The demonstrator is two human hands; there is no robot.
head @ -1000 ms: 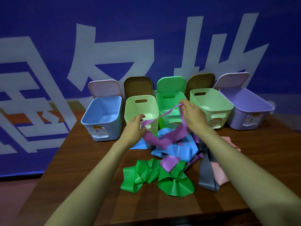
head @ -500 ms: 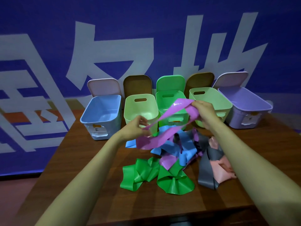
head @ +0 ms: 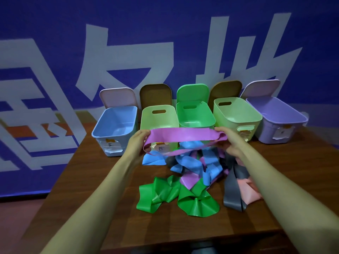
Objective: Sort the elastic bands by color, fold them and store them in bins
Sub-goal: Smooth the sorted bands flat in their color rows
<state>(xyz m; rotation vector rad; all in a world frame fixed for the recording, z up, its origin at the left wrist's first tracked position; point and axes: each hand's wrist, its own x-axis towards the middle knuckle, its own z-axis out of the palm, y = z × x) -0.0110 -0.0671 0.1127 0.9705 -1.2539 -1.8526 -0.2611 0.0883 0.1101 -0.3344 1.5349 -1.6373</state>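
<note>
Fingers of the left hand [head: 136,144] and right hand [head: 231,143] pinch the purple band [head: 183,135] by its ends, taut above the pile [head: 194,173], where its lower strand may snag blue bands [head: 186,161] and drag them along, or an end may slip free.

The view is dim, with a cool blue cast. Soft light from above leaves a faint sheen on the worktop [head: 84,180] and gloss on the green band [head: 198,204], with weak shadows beneath. Wide-angle distortion bends the wall [head: 55,33] at the edges.
</note>
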